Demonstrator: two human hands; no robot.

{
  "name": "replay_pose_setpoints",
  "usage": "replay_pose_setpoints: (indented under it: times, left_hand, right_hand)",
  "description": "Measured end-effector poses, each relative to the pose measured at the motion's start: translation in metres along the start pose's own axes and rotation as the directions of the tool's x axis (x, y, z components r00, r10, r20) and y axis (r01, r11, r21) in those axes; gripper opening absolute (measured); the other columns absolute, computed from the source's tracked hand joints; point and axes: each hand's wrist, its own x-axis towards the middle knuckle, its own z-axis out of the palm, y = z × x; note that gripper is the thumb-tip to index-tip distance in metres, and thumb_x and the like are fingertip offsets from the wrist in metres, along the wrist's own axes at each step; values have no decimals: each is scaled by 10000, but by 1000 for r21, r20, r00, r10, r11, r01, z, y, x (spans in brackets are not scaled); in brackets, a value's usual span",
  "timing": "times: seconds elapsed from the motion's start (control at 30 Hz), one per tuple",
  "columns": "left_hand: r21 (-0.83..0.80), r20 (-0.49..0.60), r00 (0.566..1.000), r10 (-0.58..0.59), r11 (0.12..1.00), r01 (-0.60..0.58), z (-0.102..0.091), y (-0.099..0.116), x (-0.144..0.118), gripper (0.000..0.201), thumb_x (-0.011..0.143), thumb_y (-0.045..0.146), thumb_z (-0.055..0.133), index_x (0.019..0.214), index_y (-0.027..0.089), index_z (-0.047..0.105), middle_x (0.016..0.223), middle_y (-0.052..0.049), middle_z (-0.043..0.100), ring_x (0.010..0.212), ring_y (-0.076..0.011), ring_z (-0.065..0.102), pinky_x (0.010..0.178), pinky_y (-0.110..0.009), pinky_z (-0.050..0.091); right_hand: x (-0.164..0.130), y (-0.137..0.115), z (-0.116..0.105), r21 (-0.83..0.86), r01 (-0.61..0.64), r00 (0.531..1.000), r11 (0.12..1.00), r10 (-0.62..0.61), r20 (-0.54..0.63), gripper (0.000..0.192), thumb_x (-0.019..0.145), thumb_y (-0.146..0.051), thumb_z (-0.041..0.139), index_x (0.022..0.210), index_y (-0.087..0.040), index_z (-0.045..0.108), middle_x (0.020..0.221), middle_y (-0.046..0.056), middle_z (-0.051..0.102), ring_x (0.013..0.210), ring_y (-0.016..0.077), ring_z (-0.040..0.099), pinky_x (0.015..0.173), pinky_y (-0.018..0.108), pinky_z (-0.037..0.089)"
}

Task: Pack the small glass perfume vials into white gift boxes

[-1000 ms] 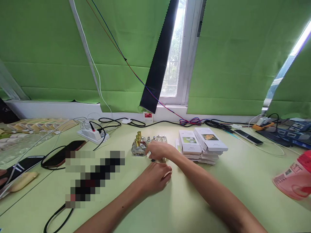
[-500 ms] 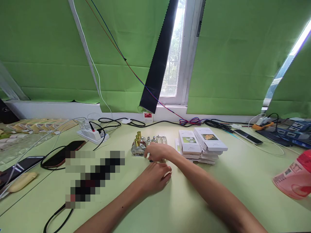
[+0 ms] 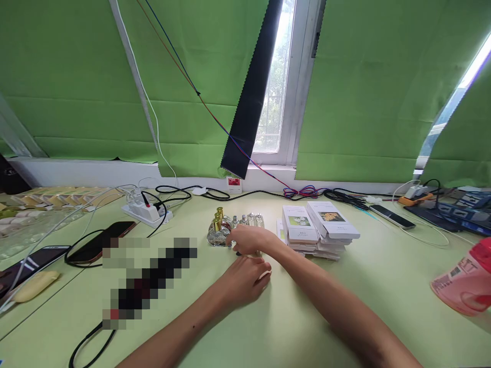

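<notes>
Right hand [image 3: 248, 239]: reaches forward over the pale green table [image 3: 268, 327], fingers curled down around a small glass bottle; the hand hides nearly all of that bottle, so only a dark bit shows at its underside.
Left hand [image 3: 245, 280]: lies on the table just nearer than the right hand, fingers bent around a small pale thing at the fingertips; whether it truly grips it cannot be told.
Perfume bottles [image 3: 238, 225]: a tight cluster of small clear bottles touching the far side of the right hand.
Gold-capped bottle [image 3: 217, 234]: round glass, just left of the right hand's fingertips, at the edge of the cluster.
White boxes [image 3: 316, 229]: a low stack with flower pictures on the lids, just right of the right wrist.
Blocking the reach: the cluster and the box stack hem the right hand in on both sides.
Power strip [image 3: 146, 212]: well left of the hands, black cables running from it.
Phones [image 3: 100, 244]: two dark ones far left, on looped cables.
Pink bottle [image 3: 466, 283]: on its side, far right of the right forearm.
Remote [image 3: 391, 216]: beyond the boxes, to the right.
Green curtains [image 3: 376, 92]: hang behind, a window between them.
</notes>
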Motion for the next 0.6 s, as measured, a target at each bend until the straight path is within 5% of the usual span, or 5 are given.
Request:
replay_pose_setpoints:
  times: [0.6]
  left_hand:
    - [7,12,1000,-6,1000,6,-3,1,0,255,934,188,469,687,192,531,729,-34,626,674,-181,549,587,-332,260]
  right_hand:
    - [4,2,6,10,20,999,1000,-20,39,390,861,-161,619,1231,-255,699,1147,103,717,869,231,711,563,246,462]
